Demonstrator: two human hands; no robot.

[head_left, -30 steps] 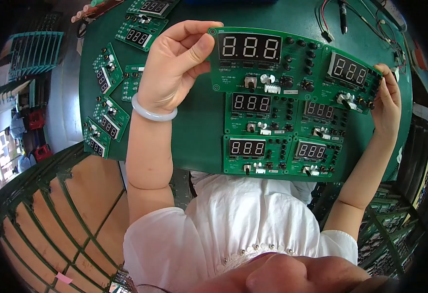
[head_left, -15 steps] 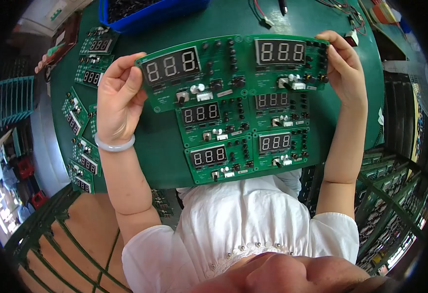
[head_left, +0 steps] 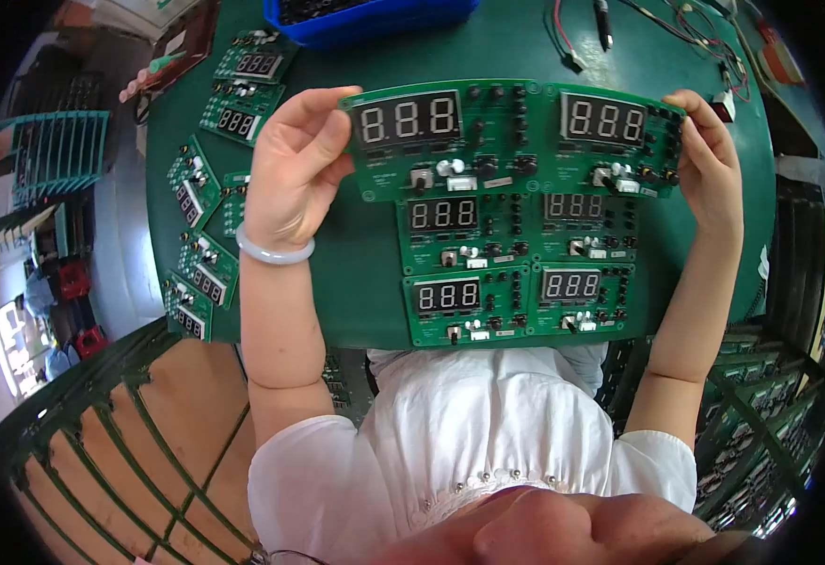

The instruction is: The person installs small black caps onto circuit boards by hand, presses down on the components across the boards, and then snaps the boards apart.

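Note:
A green circuit board panel (head_left: 511,141) with two three-digit displays is held up above the table. My left hand (head_left: 299,169) pinches its left end between thumb and fingers, and a pale bracelet (head_left: 276,250) circles that wrist. At the panel's right end my right hand (head_left: 711,160) grips the edge, its fingertips partly behind the board. Joined boards with four displays (head_left: 520,268) appear just below the raised panel, close to the table's near edge; whether they are attached to it I cannot tell.
More circuit boards (head_left: 210,282) lie along the left side of the green table (head_left: 356,301). At the back are a blue bin (head_left: 375,24) of dark parts, a black pen (head_left: 603,25) and wires (head_left: 699,38). Racks (head_left: 760,395) stand at both sides.
The view has swung left and then partly back right. Both hands keep hold of the panel, whose two halves now look more level than one second ago.

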